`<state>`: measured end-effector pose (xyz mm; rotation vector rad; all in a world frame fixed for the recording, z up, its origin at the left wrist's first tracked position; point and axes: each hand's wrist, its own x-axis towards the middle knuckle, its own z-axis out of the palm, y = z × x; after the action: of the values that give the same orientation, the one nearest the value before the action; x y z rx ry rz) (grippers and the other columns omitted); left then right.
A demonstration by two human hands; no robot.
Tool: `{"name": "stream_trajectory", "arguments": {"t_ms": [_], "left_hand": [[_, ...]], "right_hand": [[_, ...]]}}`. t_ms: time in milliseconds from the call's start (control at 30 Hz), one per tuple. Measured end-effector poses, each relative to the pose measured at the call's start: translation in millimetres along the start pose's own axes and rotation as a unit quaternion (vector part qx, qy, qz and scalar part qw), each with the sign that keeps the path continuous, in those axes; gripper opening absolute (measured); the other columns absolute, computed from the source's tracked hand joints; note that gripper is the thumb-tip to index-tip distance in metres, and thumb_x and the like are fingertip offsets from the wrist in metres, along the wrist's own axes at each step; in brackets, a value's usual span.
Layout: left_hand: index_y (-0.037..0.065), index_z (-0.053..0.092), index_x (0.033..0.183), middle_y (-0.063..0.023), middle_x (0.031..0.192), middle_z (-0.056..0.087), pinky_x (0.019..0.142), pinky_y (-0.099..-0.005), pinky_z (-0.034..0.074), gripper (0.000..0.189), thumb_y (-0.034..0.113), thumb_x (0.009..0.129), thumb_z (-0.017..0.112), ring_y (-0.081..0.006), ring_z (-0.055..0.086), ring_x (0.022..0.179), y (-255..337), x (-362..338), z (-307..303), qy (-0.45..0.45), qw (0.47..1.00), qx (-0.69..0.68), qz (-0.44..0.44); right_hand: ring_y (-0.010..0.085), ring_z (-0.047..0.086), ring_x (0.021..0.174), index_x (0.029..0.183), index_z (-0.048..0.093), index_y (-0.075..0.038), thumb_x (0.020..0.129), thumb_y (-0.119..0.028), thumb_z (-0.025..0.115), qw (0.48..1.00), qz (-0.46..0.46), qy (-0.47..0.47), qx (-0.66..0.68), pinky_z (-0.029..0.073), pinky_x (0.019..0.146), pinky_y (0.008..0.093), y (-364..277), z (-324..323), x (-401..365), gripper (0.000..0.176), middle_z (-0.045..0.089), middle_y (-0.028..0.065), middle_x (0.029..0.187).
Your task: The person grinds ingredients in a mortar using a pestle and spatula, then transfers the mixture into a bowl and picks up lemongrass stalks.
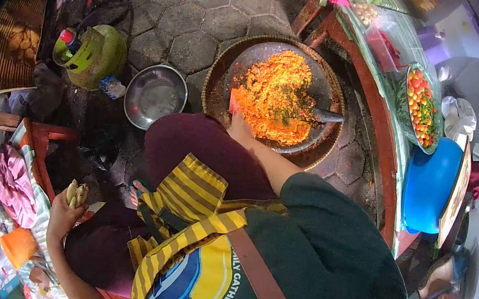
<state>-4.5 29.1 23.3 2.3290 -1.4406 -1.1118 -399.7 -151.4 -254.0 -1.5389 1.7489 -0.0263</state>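
A wide dark stone mortar [245, 59] sits in a round woven tray [215, 80] on the floor, heaped with orange chopped paste [280, 91]. A grey pestle [329, 117] lies at the paste's right side. My right hand [242, 128] is at the mortar's lower left edge, closed on a flat pinkish-red piece [234, 101] that touches the paste. At the lower left, away from the mortar, my left hand [64, 215] is closed around several pale, finger-shaped pieces [77, 194].
An empty metal bowl [155, 97] and a green gas cylinder [103, 59] stand left of the mortar. Along the right runs a red-edged table [374, 88] with a tray of tomatoes and chillies [408, 111] and a blue tub [431, 187]. An orange container [18, 246] is lower left.
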Motion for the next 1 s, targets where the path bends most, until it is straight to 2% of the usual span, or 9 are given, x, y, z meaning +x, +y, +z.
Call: {"name": "stream_trajectory", "arguments": {"t_ms": [67, 133, 267, 333, 400, 500, 700, 833, 1000], "left_hand": [[-0.004, 0.054, 0.095, -0.0049, 0.08, 0.058, 0.066, -0.0261, 0.045, 0.034, 0.002, 0.063, 0.064, -0.011, 0.053, 0.072, 11.3, -6.5, 0.2, -0.002, 1.0, 0.011, 0.004], [-0.004, 0.054, 0.095, -0.0028, 0.081, 0.056, 0.066, -0.0251, 0.045, 0.036, 0.001, 0.062, 0.066, -0.0103, 0.052, 0.072, 20.8, -12.0, 1.4, 0.003, 1.0, -0.014, -0.006], [-0.003, 0.053, 0.093, -0.0013, 0.081, 0.055, 0.065, -0.0246, 0.044, 0.036, 0.0, 0.06, 0.067, -0.0095, 0.051, 0.071, 8.8, -12.3, 3.1, -0.017, 0.996, -0.083, -0.016], [-0.002, 0.052, 0.09, -0.0011, 0.08, 0.054, 0.064, -0.0247, 0.044, 0.033, 0.0, 0.061, 0.067, -0.0098, 0.05, 0.07, -1.6, -10.0, 3.1, -0.014, 0.998, -0.053, 0.007], [-0.002, 0.051, 0.089, -0.0008, 0.079, 0.054, 0.063, -0.0248, 0.043, 0.031, 0.0, 0.062, 0.067, -0.0099, 0.05, 0.07, 5.1, -12.2, 1.2, -0.018, 0.999, -0.033, 0.005], [-0.001, 0.052, 0.088, -0.0002, 0.078, 0.053, 0.063, -0.0251, 0.042, 0.03, 0.0, 0.062, 0.067, -0.0102, 0.05, 0.069, 6.8, -14.4, 1.8, -0.023, 0.999, -0.034, 0.005], [0.0, 0.052, 0.088, 0.0, 0.078, 0.053, 0.063, -0.0242, 0.042, 0.032, 0.0, 0.061, 0.068, -0.0098, 0.049, 0.069, 10.9, -17.2, 0.0, -0.03, 0.999, -0.038, -0.009], [0.0, 0.051, 0.088, 0.0003, 0.078, 0.052, 0.064, -0.0233, 0.042, 0.032, 0.0, 0.061, 0.068, -0.009, 0.048, 0.069, 15.8, -15.1, 2.4, -0.027, 0.999, -0.033, -0.001], [0.0, 0.051, 0.089, 0.0011, 0.078, 0.051, 0.064, -0.0233, 0.043, 0.033, 0.001, 0.063, 0.069, -0.0082, 0.047, 0.069, 8.7, -13.9, 2.0, -0.026, 0.999, -0.04, 0.001]], "right_hand": [[0.0382, 0.062, 0.082, 0.119, 0.03, 0.0, 0.076, -0.024, 0.059, 0.999, -0.009, 0.048, -0.001, 0.049, 0.065, 0.0457, 12.7, -1.8, 4.7, 0.058, 0.06, 0.0244, 0.087], [0.0317, 0.062, 0.061, 0.115, 0.033, -0.004, 0.078, -0.014, 0.055, 0.979, 0.144, 0.023, 0.144, 0.048, 0.047, 0.0406, 16.4, -35.4, 1.7, 0.044, 0.057, 0.0206, 0.071], [0.0191, 0.047, 0.036, 0.106, 0.038, -0.005, 0.081, -0.007, 0.047, 0.947, 0.124, -0.009, 0.297, 0.036, 0.029, 0.0336, 61.8, -94.6, -14.8, 0.027, 0.054, 0.0113, 0.06], [0.021, 0.049, 0.045, 0.102, 0.046, -0.006, 0.082, -0.012, 0.051, 0.974, 0.114, -0.061, 0.188, 0.04, 0.038, 0.0357, 82.7, -128.6, -32.6, 0.021, 0.055, 0.0116, 0.064], [0.0247, 0.058, 0.067, 0.097, 0.053, -0.007, 0.081, -0.02, 0.056, 0.996, -0.074, 0.025, -0.048, 0.046, 0.06, 0.0385, 113.5, -139.5, -47.6, 0.022, 0.059, 0.0146, 0.074], [0.0265, 0.058, 0.087, 0.096, 0.058, -0.008, 0.08, -0.026, 0.058, 0.996, -0.028, -0.04, -0.076, 0.043, 0.076, 0.0365, 135.6, -149.5, -75.1, 0.024, 0.061, 0.0158, 0.088], [0.0308, 0.058, 0.092, 0.098, 0.06, -0.011, 0.081, -0.034, 0.053, 0.998, -0.005, -0.034, -0.046, 0.044, 0.078, 0.0388, 111.1, -93.0, -74.6, 0.03, 0.061, 0.0175, 0.097], [0.0281, 0.058, 0.088, 0.099, 0.06, -0.007, 0.084, -0.033, 0.056, 0.987, 0.051, 0.115, 0.096, 0.045, 0.074, 0.0379, 85.5, -57.3, 5.0, 0.03, 0.061, 0.0166, 0.092], [0.0163, 0.053, 0.065, 0.101, 0.06, -0.009, 0.084, -0.026, 0.057, 0.966, 0.116, 0.029, 0.229, 0.044, 0.062, 0.0326, 102.5, -139.0, 23.5, 0.024, 0.059, 0.0052, 0.073]]}}
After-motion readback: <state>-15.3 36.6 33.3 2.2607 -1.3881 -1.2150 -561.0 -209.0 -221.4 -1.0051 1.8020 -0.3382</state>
